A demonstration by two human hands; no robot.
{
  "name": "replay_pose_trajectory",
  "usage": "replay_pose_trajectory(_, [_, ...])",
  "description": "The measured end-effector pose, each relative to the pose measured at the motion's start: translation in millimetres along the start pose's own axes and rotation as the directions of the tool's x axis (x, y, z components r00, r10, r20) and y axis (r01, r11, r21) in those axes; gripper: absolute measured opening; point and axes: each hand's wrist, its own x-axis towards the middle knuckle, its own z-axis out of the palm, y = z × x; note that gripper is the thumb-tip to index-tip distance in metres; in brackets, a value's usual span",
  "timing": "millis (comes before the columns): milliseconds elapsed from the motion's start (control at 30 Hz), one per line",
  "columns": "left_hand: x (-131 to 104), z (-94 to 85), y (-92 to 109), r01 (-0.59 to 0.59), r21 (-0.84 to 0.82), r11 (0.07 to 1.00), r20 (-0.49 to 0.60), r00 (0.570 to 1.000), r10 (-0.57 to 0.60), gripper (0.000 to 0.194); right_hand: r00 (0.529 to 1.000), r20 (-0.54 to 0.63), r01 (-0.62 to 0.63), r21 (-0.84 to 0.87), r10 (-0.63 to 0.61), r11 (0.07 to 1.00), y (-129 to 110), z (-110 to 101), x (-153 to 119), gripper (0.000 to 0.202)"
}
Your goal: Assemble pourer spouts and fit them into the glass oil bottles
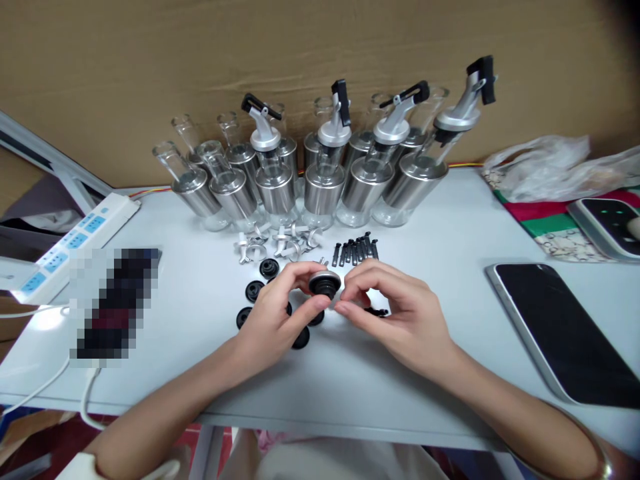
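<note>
Between the thumb and fingers of my left hand is a bottle pourer top, its ribbed black stopper facing me below a silver rim. My right hand is just to the right of it, thumb and fingertips drawn into a pinch; whatever they hold, if anything, is too small to make out. Several round black stoppers lie around and partly behind my left hand. Silver-grey spout pieces are heaped beyond the hands. A row of small black levers lies behind my right hand.
Glass bottles with steel sleeves stand along the cardboard wall, several fitted with pourers. At left are a power strip and a blurred phone. A tablet-like device, plastic bag and scale-like device are at right.
</note>
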Motion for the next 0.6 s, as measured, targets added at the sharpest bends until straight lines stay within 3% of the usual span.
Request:
replay_pose_trajectory(333, [1.2, 1.0, 3.9, -0.138, 0.24, 0.961, -0.053, 0.986, 0.155, 0.024, 0.998, 0.017, 0.06, -0.002, -0.06, 0.998, -0.8, 2.4, -1.9, 0.009])
replay_pose_trajectory(600, [2.1, 0.2, 4.1, -0.267, 0.386, 0.883, -0.027, 0.953, 0.301, 0.022, 0.999, 0.02, 0.046, -0.023, -0.046, 0.999, -4.3, 3.5, -0.9, 0.014])
